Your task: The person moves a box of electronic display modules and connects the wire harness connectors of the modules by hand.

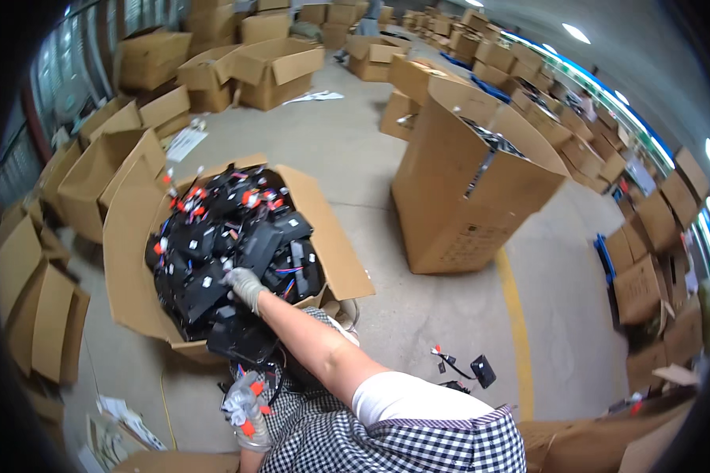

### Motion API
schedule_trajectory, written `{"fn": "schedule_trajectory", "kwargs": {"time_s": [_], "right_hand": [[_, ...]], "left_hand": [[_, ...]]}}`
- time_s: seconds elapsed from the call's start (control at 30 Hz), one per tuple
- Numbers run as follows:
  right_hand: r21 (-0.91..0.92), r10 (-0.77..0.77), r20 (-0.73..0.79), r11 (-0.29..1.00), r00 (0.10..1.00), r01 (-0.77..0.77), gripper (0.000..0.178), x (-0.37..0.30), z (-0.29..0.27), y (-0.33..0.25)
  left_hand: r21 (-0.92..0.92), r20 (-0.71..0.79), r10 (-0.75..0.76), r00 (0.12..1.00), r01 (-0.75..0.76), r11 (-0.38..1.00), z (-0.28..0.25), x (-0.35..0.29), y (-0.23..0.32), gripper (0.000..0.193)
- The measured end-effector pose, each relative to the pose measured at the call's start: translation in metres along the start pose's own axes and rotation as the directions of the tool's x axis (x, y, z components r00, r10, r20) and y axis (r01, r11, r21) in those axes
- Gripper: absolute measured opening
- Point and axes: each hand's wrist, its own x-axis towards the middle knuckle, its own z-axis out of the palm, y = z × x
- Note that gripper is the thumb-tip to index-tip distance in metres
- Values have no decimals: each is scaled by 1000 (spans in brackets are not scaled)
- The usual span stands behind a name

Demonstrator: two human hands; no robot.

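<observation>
A wide cardboard box (134,268) with raised flaps is heaped with black plastic modules (197,240), with red-orange connectors and coloured wires among them. My right hand (248,288), in a pale work glove, reaches over the near side of the heap. Its fingers are drawn together at the modules, and what lies between them is hidden. Low by my lap, my gloved left hand (252,416) is closed around a bunch of wire connectors (254,388) with orange-red ends and greyish-white parts. A black module (244,337) rests at the box's near edge, just above that hand.
A tall cardboard carton (465,197) filled with dark parts stands to the right. A black module with a cable (482,370) lies on the floor near a yellow line (514,323). Open boxes (276,75) crowd the left and back; papers (126,418) lie lower left.
</observation>
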Motion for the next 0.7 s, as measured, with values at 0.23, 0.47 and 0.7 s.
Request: {"fn": "schedule_trajectory", "kwargs": {"time_s": [0.23, 0.47, 0.7], "right_hand": [[-99, -674, 232, 700, 701, 707, 16, -118, -30, -26], [-509, -256, 817, 98, 516, 855, 11, -218, -41, 3], [-684, -116, 530, 526, 840, 504, 19, -234, -59, 5]], "left_hand": [[231, -300, 203, 932, -135, 963, 16, 8, 23, 67], [-3, -136, 81, 987, -82, 997, 9, 64, 13, 66], [-460, -370, -44, 928, -142, 876, 22, 57, 46, 56]]}}
